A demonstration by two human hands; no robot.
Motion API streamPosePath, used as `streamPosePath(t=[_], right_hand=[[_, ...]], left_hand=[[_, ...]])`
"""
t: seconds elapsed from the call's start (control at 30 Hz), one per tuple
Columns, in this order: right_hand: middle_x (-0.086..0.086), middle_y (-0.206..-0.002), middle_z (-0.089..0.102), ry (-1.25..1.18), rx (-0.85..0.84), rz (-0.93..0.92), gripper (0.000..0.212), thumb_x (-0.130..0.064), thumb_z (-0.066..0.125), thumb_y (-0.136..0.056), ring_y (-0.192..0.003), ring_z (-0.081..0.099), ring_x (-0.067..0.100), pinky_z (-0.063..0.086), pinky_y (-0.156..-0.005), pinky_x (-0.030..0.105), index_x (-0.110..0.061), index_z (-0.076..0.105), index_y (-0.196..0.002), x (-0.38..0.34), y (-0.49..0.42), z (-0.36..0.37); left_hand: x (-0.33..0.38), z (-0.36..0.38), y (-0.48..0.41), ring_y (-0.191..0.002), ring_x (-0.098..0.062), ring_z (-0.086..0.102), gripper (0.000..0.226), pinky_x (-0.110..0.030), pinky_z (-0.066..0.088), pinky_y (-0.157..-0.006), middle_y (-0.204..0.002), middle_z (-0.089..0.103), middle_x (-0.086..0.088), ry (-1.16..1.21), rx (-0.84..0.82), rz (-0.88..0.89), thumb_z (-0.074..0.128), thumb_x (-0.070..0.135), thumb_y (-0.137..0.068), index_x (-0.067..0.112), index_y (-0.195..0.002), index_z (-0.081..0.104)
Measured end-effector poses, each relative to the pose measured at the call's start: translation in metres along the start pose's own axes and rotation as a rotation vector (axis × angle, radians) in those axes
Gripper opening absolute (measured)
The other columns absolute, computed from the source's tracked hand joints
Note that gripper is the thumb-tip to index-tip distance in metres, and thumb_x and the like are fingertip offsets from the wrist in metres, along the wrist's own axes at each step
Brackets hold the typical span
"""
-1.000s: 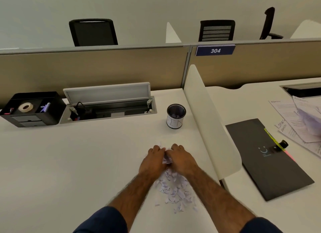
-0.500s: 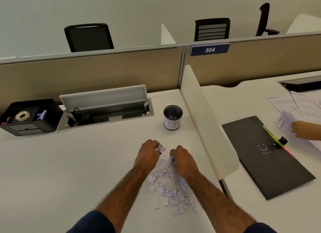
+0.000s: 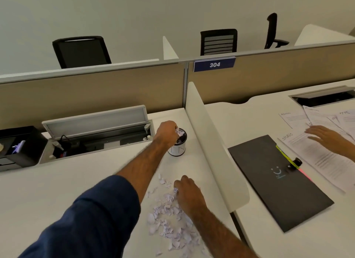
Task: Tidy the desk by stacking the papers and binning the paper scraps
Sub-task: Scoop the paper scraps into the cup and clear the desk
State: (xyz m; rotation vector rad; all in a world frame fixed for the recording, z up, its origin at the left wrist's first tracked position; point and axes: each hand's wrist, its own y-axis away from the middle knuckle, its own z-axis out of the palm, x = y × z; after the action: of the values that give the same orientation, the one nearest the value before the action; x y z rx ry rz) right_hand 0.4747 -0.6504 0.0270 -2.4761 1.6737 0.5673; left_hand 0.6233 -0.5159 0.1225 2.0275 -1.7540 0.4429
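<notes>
The fingers of the left hand (image 3: 166, 131) are curled tight round a wad of paper scraps (image 3: 169, 217), held right at the mouth of the small bin (image 3: 177, 149) that stands beside the white divider (image 3: 207, 142). The fingers of the right hand (image 3: 189, 194) are bent down into the far edge of the loose heap on the desk (image 3: 57, 190), closing on another clump.

The binning step is in hand and looks only just begun, since most of the scraps lie near the desk edge. Next the left fingers need to part squarely over the narrow rim, or bits will spill.

The bin already holds some scraps. The open cable tray (image 3: 96, 140) holds plugs and leads. The papers (image 3: 317, 155) lie unstacked on the neighbouring desk, under another person's hand (image 3: 324, 135).
</notes>
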Motion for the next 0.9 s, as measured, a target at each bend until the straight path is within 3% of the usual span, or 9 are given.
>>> streamPosePath(t=[0.2,0.43,0.57,0.73,0.8,0.9], right_hand=[[0.01,-0.113,0.051,-0.015,-0.001,-0.007,0.022,-0.004,0.048,-0.094,-0.104,0.051,0.024,0.037,-0.069,0.029,-0.011,0.059,-0.112,0.002,0.0,-0.001],[0.011,-0.113,0.052,-0.009,-0.003,-0.02,0.023,-0.002,0.048,-0.094,-0.104,0.052,0.025,0.041,-0.071,0.03,-0.01,0.058,-0.113,0.003,0.0,0.0],[0.01,-0.111,0.052,-0.017,-0.002,-0.018,0.023,0.0,0.048,-0.093,-0.103,0.052,0.025,0.038,-0.069,0.029,-0.009,0.059,-0.111,0.002,0.001,-0.001],[0.007,-0.104,0.056,-0.091,0.046,-0.001,0.02,-0.001,0.049,-0.094,-0.092,0.052,0.02,0.026,-0.054,0.017,-0.01,0.063,-0.105,0.002,-0.001,-0.001],[0.006,-0.102,0.057,-0.134,0.069,0.028,0.022,-0.003,0.048,-0.094,-0.088,0.052,0.018,0.035,-0.06,0.02,-0.011,0.066,-0.103,0.003,-0.003,-0.004],[0.005,-0.099,0.059,-0.255,0.07,0.1,0.019,-0.008,0.051,-0.091,-0.089,0.059,0.02,0.047,-0.074,0.027,-0.014,0.069,-0.096,0.0,-0.013,-0.013]], left_hand=[[0.008,0.011,-0.02,-0.103,-0.032,0.066,0.033,-0.037,0.055,-0.087,-0.115,0.069,-0.016,-0.219,-0.138,0.015,0.078,0.019,-0.087,0.003,-0.114,0.068],[0.01,0.009,-0.022,-0.112,-0.03,0.062,0.037,-0.035,0.051,-0.091,-0.122,0.068,-0.014,-0.224,-0.134,0.048,0.073,0.019,-0.088,0.004,-0.122,0.068],[0.005,0.001,-0.018,-0.127,-0.026,0.054,0.043,-0.034,0.044,-0.104,-0.139,0.06,-0.009,-0.081,-0.076,0.055,0.067,0.011,-0.093,0.009,-0.135,0.061],[-0.009,-0.005,0.012,-0.131,-0.02,0.052,0.033,-0.028,0.037,-0.108,-0.14,0.06,-0.003,0.19,0.122,0.052,0.054,0.028,-0.103,0.015,-0.132,0.063],[-0.035,0.006,0.036,-0.133,-0.019,0.05,0.035,-0.027,0.035,-0.108,-0.143,0.057,-0.001,0.221,0.179,0.046,0.048,0.035,-0.106,0.019,-0.134,0.061],[-0.093,0.038,0.077,-0.149,-0.022,0.032,0.047,-0.04,0.027,-0.121,-0.159,0.04,-0.001,0.054,0.154,-0.019,0.04,0.046,-0.106,0.023,-0.145,0.05]])
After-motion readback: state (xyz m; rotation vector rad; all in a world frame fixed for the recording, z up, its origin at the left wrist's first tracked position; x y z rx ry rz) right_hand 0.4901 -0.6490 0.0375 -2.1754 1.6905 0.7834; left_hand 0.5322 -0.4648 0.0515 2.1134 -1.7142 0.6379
